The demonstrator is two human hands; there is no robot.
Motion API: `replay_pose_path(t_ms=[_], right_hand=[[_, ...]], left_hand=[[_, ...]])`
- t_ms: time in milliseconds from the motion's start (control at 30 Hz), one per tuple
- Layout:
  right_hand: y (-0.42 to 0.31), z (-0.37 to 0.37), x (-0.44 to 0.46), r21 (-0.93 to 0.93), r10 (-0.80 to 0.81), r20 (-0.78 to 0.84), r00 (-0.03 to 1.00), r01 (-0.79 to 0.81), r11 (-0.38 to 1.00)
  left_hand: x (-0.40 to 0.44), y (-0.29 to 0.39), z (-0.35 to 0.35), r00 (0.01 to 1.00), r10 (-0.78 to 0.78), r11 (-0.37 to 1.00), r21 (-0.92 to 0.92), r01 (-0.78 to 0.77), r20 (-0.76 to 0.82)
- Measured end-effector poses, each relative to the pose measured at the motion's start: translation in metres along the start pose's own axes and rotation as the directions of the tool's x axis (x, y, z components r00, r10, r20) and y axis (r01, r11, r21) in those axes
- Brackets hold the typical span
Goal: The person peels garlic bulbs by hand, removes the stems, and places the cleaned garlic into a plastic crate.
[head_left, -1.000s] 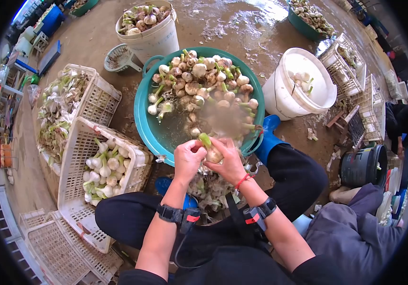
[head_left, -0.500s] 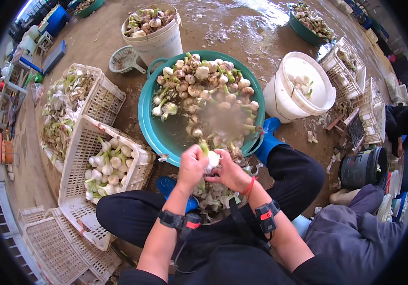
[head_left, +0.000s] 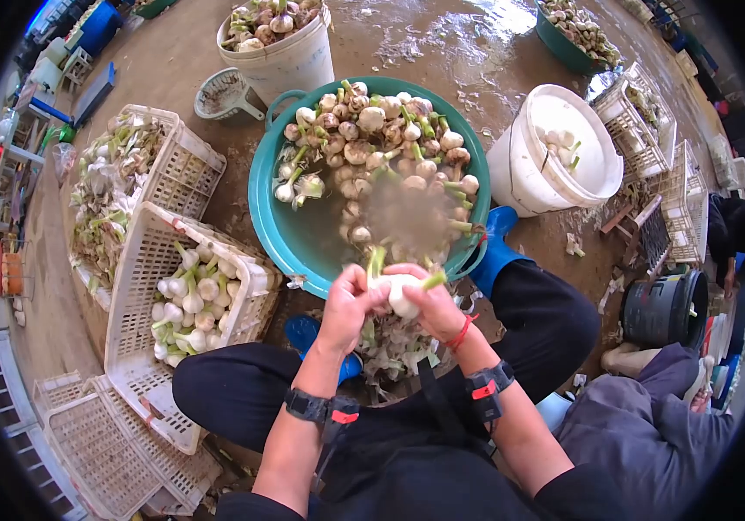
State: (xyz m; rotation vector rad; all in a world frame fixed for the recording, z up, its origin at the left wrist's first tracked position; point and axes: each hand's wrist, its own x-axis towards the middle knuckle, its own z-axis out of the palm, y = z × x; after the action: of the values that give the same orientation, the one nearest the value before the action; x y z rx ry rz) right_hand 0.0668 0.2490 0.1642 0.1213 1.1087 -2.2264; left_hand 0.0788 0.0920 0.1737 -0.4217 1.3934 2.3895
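Between my hands, over the near rim of the green basin (head_left: 270, 247), is a white garlic bulb (head_left: 401, 298) with a green stem. My left hand (head_left: 352, 301) is closed at its left side, thumb and fingers pinched by a piece of green stem. My right hand (head_left: 433, 311) has its fingers wrapped round the bulb. Many brownish bulbs (head_left: 357, 152) lie in the basin with murky water; a smudge blurs part of them. Below my hands is a heap of peeled skins (head_left: 394, 352).
At left stand a crate of white bulbs (head_left: 258, 300) and a crate of leafy scraps (head_left: 183, 174). A white bucket (head_left: 511, 174) with a few bulbs is at right, a full bucket (head_left: 290, 69) behind. Another person's grey clothing (head_left: 624, 425) shows at lower right.
The bulb between my hands now looks white and smooth, where it was brownish a second ago. A green stem now points right from it. The view has shifted slightly.
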Motion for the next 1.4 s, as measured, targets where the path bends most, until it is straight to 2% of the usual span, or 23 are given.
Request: replay_pose_path(t_ms=[67, 133, 167, 200, 267, 300, 333, 367, 467, 533, 600, 633, 667, 733, 800, 900, 933, 1000, 1033, 1067, 1200, 1267, 1400], right_hand=[[0.004, 0.003, 0.0, 0.021, -0.004, -0.098, 0.995, 0.006, 1.0], [0.003, 0.003, 0.004, 0.133, -0.177, -0.235, 0.956, 0.212, 0.968], [0.009, -0.008, 0.009, -0.12, -0.329, -0.224, 0.917, 0.309, 0.943], [0.006, -0.012, 0.01, -0.119, -0.328, -0.227, 0.917, 0.309, 0.944], [0.004, -0.019, 0.013, 0.122, -0.228, -0.345, 0.91, 0.284, 0.951], [0.009, -0.017, 0.015, 0.172, -0.155, -0.413, 0.897, 0.244, 0.954], [0.014, -0.016, 0.017, 0.226, -0.081, -0.477, 0.875, 0.211, 0.951], [0.019, -0.013, 0.018, 0.079, -0.076, -0.499, 0.864, 0.133, 0.988], [0.02, 0.001, 0.033, -0.198, -0.115, -0.517, 0.848, 0.012, 0.98], [0.016, 0.026, 0.057, -0.147, -0.118, -0.546, 0.829, 0.045, 0.988], [0.035, 0.068, 0.091, -0.382, -0.098, -0.151, 0.984, 0.033, 0.923], [0.055, 0.099, 0.103, -0.022, -0.207, 0.168, 0.964, 0.214, 0.977], [0.018, 0.128, 0.088, -0.394, -0.188, 0.283, 0.94, 0.293, 0.871], [-0.007, 0.144, 0.083, -0.442, -0.228, 0.313, 0.922, 0.354, 0.824], [0.004, 0.109, 0.091, -0.57, -0.317, 0.195, 0.928, 0.37, 0.734], [0.011, 0.026, 0.089, -0.632, -0.204, -0.204, 0.957, 0.031, 0.774], [0.016, 0.002, 0.087, -0.637, -0.187, -0.323, 0.928, -0.067, 0.768], [0.035, -0.031, 0.083, -0.845, -0.367, -0.281, 0.887, -0.047, 0.532], [0.035, -0.033, 0.08, -0.901, -0.362, -0.217, 0.907, -0.043, 0.432], [0.041, -0.032, 0.08, -0.74, -0.337, -0.193, 0.921, 0.09, 0.667], [0.015, -0.014, 0.054, -0.825, -0.373, -0.1, 0.922, 0.133, 0.549], [0.015, -0.01, 0.041, -0.949, -0.523, 0.094, 0.847, 0.236, 0.211], [0.014, 0.009, 0.019, -0.979, -0.57, 0.019, 0.822, 0.131, 0.157]], left_hand=[[0.004, -0.007, -0.002, 0.996, -0.015, 0.999, -0.049, 0.01, -0.091], [0.005, -0.02, -0.008, 0.997, -0.067, 0.952, 0.297, 0.078, -0.045], [0.0, -0.027, -0.01, 0.994, -0.102, 0.933, 0.35, 0.087, 0.025], [-0.003, -0.035, -0.016, 0.971, -0.156, 0.914, 0.399, 0.072, 0.181], [-0.006, -0.043, -0.014, 0.955, 0.05, 0.753, 0.618, -0.227, 0.291], [-0.006, -0.036, 0.002, 0.956, 0.045, 0.757, 0.615, -0.221, 0.289], [-0.002, -0.023, 0.024, 0.994, 0.023, 0.955, 0.291, -0.052, 0.103], [0.0, -0.016, 0.034, 0.995, -0.071, 0.992, -0.107, 0.064, -0.065], [0.008, -0.022, 0.002, 0.948, -0.305, 0.952, -0.005, 0.307, 0.096], [0.03, -0.041, -0.033, 0.97, -0.242, 0.891, 0.4, 0.213, 0.024], [0.066, -0.061, -0.06, 0.968, 0.202, 0.541, 0.841, 0.015, -0.148], [0.088, -0.065, -0.067, 0.924, 0.352, 0.436, 0.9, -0.018, -0.152], [0.114, -0.068, -0.075, 0.871, 0.468, 0.343, 0.939, -0.025, -0.148], [0.166, -0.074, -0.086, 0.851, 0.519, 0.245, 0.968, -0.062, -0.077], [0.204, -0.09, -0.112, 0.969, 0.242, 0.272, 0.962, -0.02, -0.048], [0.203, -0.088, -0.12, 0.982, 0.145, 0.383, 0.922, 0.057, -0.121], [0.192, -0.083, -0.111, 0.971, 0.119, 0.539, 0.835, 0.112, -0.207], [0.147, -0.047, -0.073, 0.928, -0.293, 0.932, 0.148, 0.331, -0.23], [0.128, -0.047, -0.061, 0.96, -0.25, 0.968, -0.007, 0.251, -0.128], [0.111, -0.047, -0.051, 0.982, -0.183, 0.97, -0.169, 0.175, -0.035], [0.067, -0.019, -0.027, 0.986, 0.092, 0.971, 0.231, -0.059, -0.137], [0.058, -0.014, -0.023, 0.982, 0.143, 0.934, 0.346, -0.093, -0.124], [0.047, -0.007, -0.017, 0.976, 0.185, 0.719, 0.693, -0.056, -0.113]])
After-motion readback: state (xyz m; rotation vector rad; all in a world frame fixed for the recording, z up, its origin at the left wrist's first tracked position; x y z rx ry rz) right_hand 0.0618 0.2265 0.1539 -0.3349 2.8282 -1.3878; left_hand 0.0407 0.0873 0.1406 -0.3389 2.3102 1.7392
